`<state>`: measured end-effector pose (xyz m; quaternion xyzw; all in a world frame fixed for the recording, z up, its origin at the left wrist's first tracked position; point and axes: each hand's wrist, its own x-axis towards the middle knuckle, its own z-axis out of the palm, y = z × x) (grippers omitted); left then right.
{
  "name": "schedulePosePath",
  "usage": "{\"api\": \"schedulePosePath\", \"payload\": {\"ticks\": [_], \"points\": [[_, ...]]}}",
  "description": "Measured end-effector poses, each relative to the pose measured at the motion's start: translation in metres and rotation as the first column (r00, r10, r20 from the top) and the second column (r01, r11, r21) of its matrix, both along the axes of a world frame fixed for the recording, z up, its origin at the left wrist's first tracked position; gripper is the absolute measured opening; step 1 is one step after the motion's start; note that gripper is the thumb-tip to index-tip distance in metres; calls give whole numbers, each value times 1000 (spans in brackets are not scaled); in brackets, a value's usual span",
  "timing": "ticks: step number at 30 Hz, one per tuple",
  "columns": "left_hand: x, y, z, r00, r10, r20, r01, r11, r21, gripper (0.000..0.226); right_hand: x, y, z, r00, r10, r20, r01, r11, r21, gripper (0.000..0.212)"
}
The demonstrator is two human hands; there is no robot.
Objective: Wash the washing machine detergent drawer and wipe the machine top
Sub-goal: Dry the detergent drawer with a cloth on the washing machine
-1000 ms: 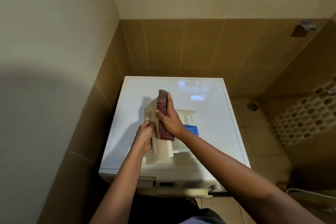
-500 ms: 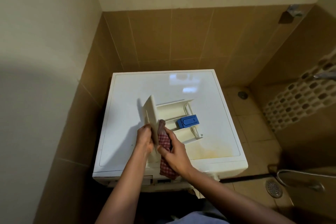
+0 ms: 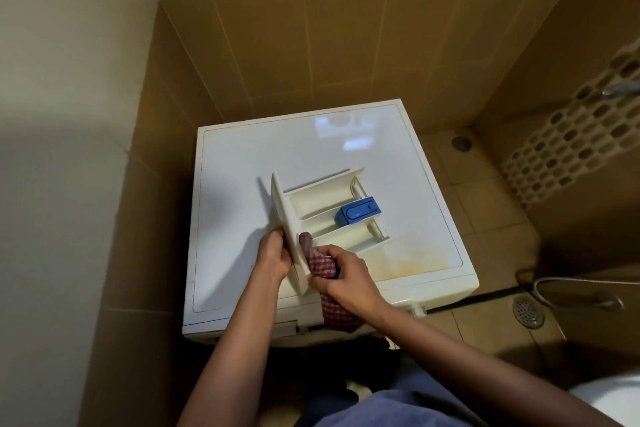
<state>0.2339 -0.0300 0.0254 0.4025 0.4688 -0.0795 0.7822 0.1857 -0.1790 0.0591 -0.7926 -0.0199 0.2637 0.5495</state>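
A home bathroom doubling as a laundry corner: a white washing machine (image 3: pixel 311 149) stands against tan wall tiles (image 3: pixel 311 45). Right of the machine, the tiled floor (image 3: pixel 485 211) has a round drain (image 3: pixel 528 312) and a shower hose (image 3: pixel 571 282).

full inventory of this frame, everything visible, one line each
washing machine top: one, white, yellowish stain near its front right corner, in the tiled corner
detergent drawer: one, cream, lying on the machine top, front panel standing up
insert: one, blue, inside the drawer, away from the panel
checked cloth: one, red and white, against the drawer's panel, hanging over the machine's front edge
floor drains: two, metal, floor right of the machine, one near, one far
hose: one, metal, floor at right
left hand: one, grips the drawer's front panel
right hand: one, holds the cloth
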Motion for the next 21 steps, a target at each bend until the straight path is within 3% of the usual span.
{"api": "schedulePosePath", "payload": {"ticks": [4,10,14,16,19,21], "points": [[0,-1,-1,994,-110,13,108,992,63,34,18,4,6,978,-46,-205,75,988,132,29],[-3,-6,-3,988,-151,7,149,979,139,31,64,53,9,955,-146,-258,227,919,322,47],[-1,-10,2,984,-174,-27,176,971,163,41,82,60,6,932,-148,-331,269,895,355,42],[-1,-8,2,988,-151,10,149,983,102,59,74,56,3,916,-136,-376,285,882,374,39],[2,-3,-3,976,-168,141,156,983,96,85,56,43,1,942,-100,-321,213,916,340,43],[3,0,-3,963,-211,170,193,974,117,72,40,29,1,975,-17,-221,78,959,271,50]]}}
